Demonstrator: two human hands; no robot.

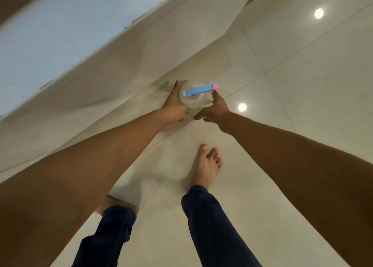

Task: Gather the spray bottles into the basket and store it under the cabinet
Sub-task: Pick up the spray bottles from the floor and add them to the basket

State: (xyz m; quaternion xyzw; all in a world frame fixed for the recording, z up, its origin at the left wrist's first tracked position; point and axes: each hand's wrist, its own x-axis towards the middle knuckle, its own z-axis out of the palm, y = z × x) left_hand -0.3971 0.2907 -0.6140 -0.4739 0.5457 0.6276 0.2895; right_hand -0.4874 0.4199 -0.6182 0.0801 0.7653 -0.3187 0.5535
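A clear spray bottle (191,101) with a blue trigger head and pink nozzle stands upright on the tiled floor by the foot of a cream wall. My left hand (175,107) lies against the bottle's left side, fingers stretched along it. My right hand (214,107) is at the bottle's right side, fingers spread, with a fingertip just under the pink nozzle. Whether either hand truly grips the bottle is unclear. No basket or cabinet is in view.
The cream wall (101,85) runs diagonally from lower left to upper right, with a pale blue panel (50,30) above it. My bare feet (207,165) and dark trouser legs stand on glossy beige floor tiles (302,75) that reflect ceiling lights.
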